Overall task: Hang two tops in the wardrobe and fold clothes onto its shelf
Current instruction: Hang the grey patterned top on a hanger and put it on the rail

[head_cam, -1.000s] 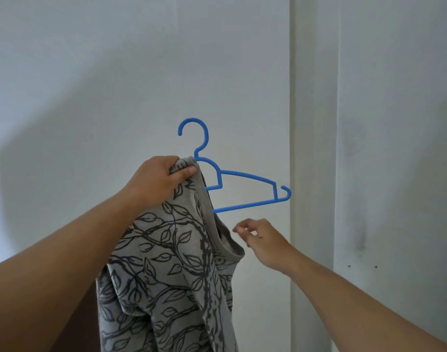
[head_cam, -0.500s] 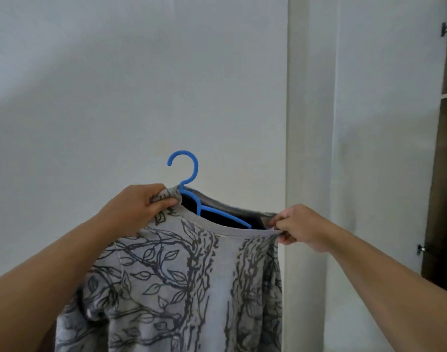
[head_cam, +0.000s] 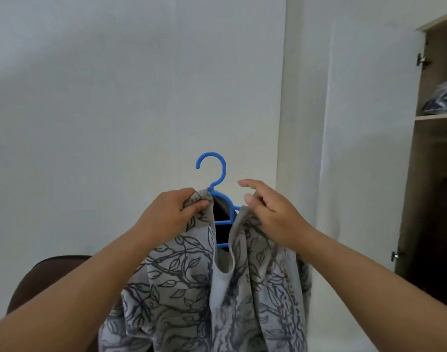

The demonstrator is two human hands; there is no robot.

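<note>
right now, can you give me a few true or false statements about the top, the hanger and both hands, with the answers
1. The hanger is blue. True.
2. The left hand grips the leaf-print top at its neckline, beside the hanger's neck. True.
3. The hanger's hook is already over a wardrobe rail. False: the hook stands free in front of the white wall, held up in the air.
4. The wardrobe at the right stands open, with dark folded clothes on a shelf. True.
5. The right hand hangs idle, away from the top. False: its fingers rest on the top's fabric at the other side of the neckline.
</note>
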